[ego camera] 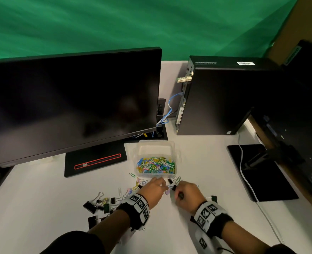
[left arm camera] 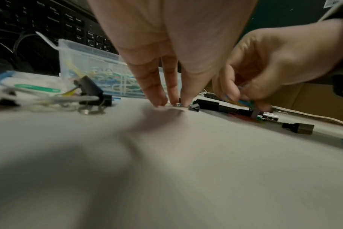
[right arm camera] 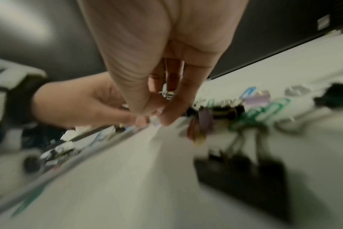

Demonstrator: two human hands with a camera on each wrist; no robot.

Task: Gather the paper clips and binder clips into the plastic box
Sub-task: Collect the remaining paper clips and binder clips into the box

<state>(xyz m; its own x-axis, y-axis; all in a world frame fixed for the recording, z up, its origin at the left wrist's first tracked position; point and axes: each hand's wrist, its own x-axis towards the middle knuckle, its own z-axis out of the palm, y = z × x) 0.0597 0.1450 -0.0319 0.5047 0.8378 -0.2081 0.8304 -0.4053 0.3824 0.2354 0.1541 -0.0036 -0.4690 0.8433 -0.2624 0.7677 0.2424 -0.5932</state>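
Paper clips of coloured wire fill the near half of the clear rectangular plastic box, which stands on the white table just in front of the black monitor's flat base with a red outline. More loose coloured paper clips lie on the table just before the box's near wall, and both hands work among them. The left hand, with a black and white marker band at the wrist, reaches down with fingers nearly straight and close together, their tips pressing on a small silvery clip against the table; whether it is truly pinched the blur does not let me tell. The right hand, just beside the left one and nearly touching it, has its fingers curled round a small bundle of clips, among them blue and green wire and a small black binder clip showing at its fingertips. A cluster of black binder clips with silver wire handles lies farther from the box, to the left of the left wrist, and one dark binder clip lies alone just right of the right hand. Behind the box to the right stands a black computer tower with a blue cable at its back.
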